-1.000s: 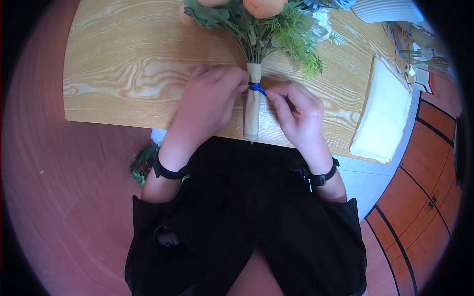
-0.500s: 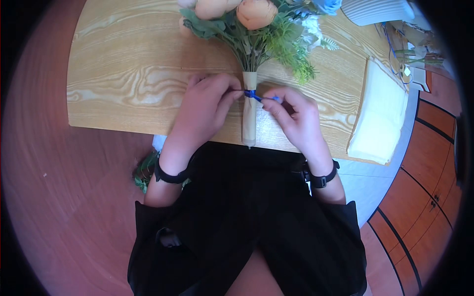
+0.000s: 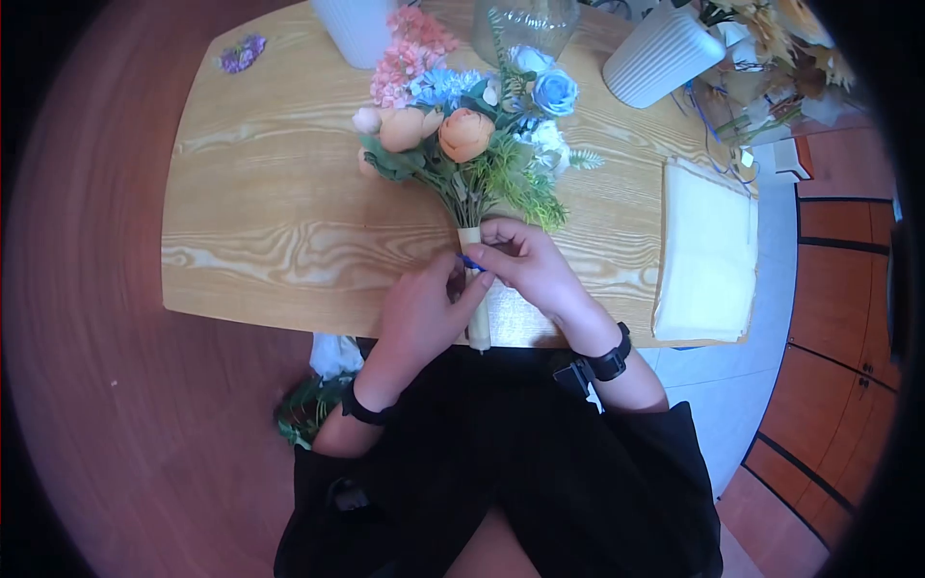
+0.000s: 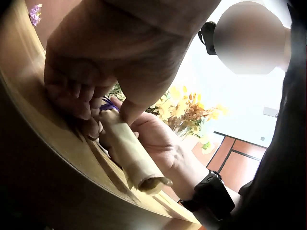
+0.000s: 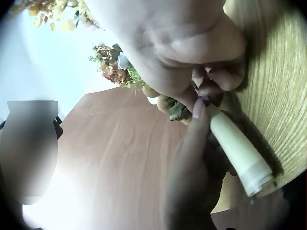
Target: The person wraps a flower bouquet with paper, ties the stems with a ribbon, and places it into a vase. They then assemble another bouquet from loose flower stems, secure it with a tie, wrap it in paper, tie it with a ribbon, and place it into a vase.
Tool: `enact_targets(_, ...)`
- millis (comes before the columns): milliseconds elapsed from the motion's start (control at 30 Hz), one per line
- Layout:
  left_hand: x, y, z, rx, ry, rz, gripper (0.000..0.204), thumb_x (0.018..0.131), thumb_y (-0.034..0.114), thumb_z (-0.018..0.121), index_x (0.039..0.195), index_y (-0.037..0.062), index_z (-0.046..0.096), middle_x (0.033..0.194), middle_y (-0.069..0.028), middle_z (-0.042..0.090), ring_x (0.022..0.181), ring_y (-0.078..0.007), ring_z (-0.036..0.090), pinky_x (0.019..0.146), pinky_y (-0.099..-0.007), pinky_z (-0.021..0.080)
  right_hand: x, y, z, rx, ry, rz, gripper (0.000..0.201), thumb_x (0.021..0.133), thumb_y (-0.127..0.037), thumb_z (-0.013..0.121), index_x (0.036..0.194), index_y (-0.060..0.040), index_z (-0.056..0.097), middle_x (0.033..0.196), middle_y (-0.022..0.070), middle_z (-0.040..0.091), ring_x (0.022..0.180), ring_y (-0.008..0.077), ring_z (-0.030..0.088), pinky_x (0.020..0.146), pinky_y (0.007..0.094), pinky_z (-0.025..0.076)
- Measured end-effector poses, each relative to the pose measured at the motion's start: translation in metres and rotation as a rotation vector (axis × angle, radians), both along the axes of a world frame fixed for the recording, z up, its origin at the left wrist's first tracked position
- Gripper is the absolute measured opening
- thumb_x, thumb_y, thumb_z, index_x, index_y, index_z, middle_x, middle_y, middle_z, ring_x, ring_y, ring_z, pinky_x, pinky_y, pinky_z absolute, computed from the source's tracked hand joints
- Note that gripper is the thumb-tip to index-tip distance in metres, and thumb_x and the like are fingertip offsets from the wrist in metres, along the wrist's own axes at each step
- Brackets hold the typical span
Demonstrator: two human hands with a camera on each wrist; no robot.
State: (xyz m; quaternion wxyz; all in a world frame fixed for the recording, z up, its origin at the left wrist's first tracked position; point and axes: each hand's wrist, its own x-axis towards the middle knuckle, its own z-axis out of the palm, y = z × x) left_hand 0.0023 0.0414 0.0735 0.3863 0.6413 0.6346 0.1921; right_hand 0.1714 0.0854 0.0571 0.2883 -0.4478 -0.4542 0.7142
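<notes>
A bouquet of artificial flowers [image 3: 466, 135] lies on the wooden table, its stems wrapped in cream paper [image 3: 479, 323] near the table's front edge. Blue ribbon [image 3: 472, 262] circles the wrap below the stems. The left hand [image 3: 424, 308] is at the wrap's left side, thumb reaching across to the ribbon. From the right, the right hand [image 3: 530, 270] pinches at the ribbon, its thumb lying over the wrap. In the left wrist view, the ribbon [image 4: 109, 105] sits between both hands' fingers above the rolled wrap [image 4: 136, 155]. The fingertips partly hide it.
Folded cream sheets [image 3: 708, 255] lie at the table's right. A ribbed white vase [image 3: 663, 58] rests on its side at the back right, near dried flowers [image 3: 780, 58]. A glass vase [image 3: 525, 29] and a white vase [image 3: 355, 29] are behind the bouquet; a purple flower [image 3: 242, 54] lies back left.
The head view has shifted, showing more of the table's back. Both hands have closed in on the ribbon; the ribbon end once stretched to the right is now mostly hidden by fingers.
</notes>
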Motion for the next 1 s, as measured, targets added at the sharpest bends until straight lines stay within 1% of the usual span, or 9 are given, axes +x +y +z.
enact_targets(100,-0.010,-0.005,-0.021,-0.150,-0.277,-0.006,0.025,0.093,0.019,0.067,0.097,-0.0045,0.062,0.081,-0.0094,0.071,0.074,-0.0133,0.067,0.068,-0.0286,0.051,-0.002,-0.007,-0.008,0.023,0.101,-0.008,0.012,0.094,-0.011,0.067,0.096,-0.0024,0.059,0.079,-0.0016,0.060,0.074,0.0050,0.058,0.064,0.0202,0.045)
enact_targets(200,-0.016,-0.009,-0.029,-0.156,-0.653,0.038,0.019,0.092,0.018,0.067,0.094,-0.0009,0.066,0.075,-0.0086,0.071,0.064,-0.0131,0.064,0.060,-0.0298,0.048,-0.003,-0.010,-0.007,-0.004,0.190,-0.033,0.014,0.092,-0.010,0.069,0.095,-0.0020,0.058,0.080,-0.0011,0.060,0.071,0.0067,0.058,0.063,0.0219,0.046)
enact_targets(300,-0.019,-0.007,-0.014,-0.167,-0.644,-0.136,0.019,0.098,0.009,0.058,0.108,-0.0061,0.061,0.096,-0.0103,0.073,0.090,-0.0127,0.068,0.082,-0.0266,0.051,0.001,-0.008,0.024,0.294,-0.035,-0.055,0.021,0.093,-0.015,0.069,0.103,-0.0003,0.058,0.070,0.0026,0.058,0.054,0.0082,0.054,0.049,0.0238,0.042)
enact_targets(367,-0.017,-0.006,-0.011,-0.119,-0.619,-0.158,0.018,0.098,0.009,0.057,0.108,-0.0058,0.061,0.096,-0.0104,0.073,0.091,-0.0130,0.068,0.082,-0.0268,0.051,0.002,-0.005,0.043,-0.029,0.200,0.025,0.025,0.093,-0.018,0.070,0.107,-0.0011,0.058,0.077,0.0026,0.060,0.058,0.0087,0.055,0.049,0.0244,0.043)
enact_targets(600,-0.003,-0.013,0.016,-0.054,-0.384,-0.190,0.018,0.099,0.015,0.055,0.109,-0.0004,0.057,0.079,-0.0052,0.066,0.074,-0.0139,0.065,0.071,-0.0291,0.051,0.002,-0.002,0.026,0.056,0.049,-0.049,0.030,0.089,-0.019,0.075,0.110,-0.0005,0.065,0.089,0.0036,0.068,0.076,0.0100,0.063,0.061,0.0252,0.051)
enact_targets(667,-0.007,-0.019,-0.001,-0.180,-0.695,-0.176,0.024,0.102,0.013,0.048,0.089,-0.0018,0.061,0.078,-0.0053,0.065,0.075,-0.0133,0.063,0.072,-0.0289,0.051,0.001,-0.003,0.022,0.067,0.009,-0.012,0.031,0.088,-0.024,0.076,0.108,-0.0024,0.066,0.090,0.0033,0.069,0.078,0.0099,0.063,0.064,0.0271,0.052)
enact_targets(767,-0.019,-0.029,-0.011,-0.250,-0.770,-0.234,0.022,0.103,0.013,0.045,0.095,-0.0012,0.059,0.082,-0.0071,0.066,0.076,-0.0152,0.065,0.074,-0.0297,0.052,-0.007,0.001,0.030,0.448,-0.137,0.115,0.034,0.088,-0.031,0.075,0.107,-0.0040,0.067,0.094,0.0031,0.068,0.079,0.0114,0.062,0.067,0.0297,0.052)
enact_targets(900,-0.042,-0.043,-0.018,-0.305,-0.942,-0.341,0.015,0.105,0.013,0.041,0.110,0.0002,0.046,0.091,-0.0118,0.065,0.081,-0.0208,0.067,0.079,-0.0332,0.054,-0.022,0.002,0.053,0.195,-0.114,0.341,0.032,0.093,-0.029,0.068,0.113,-0.0056,0.063,0.087,0.0006,0.065,0.073,0.0108,0.060,0.064,0.0260,0.051)
enact_targets(1000,-0.063,-0.057,-0.025,-0.368,-1.014,-0.282,0.011,0.103,0.009,0.044,0.107,-0.0003,0.050,0.090,-0.0092,0.065,0.083,-0.0180,0.067,0.080,-0.0307,0.053,-0.044,0.007,0.059,0.277,-0.071,0.281,0.030,0.093,-0.028,0.068,0.113,-0.0055,0.064,0.088,0.0013,0.065,0.074,0.0118,0.061,0.065,0.0270,0.051)
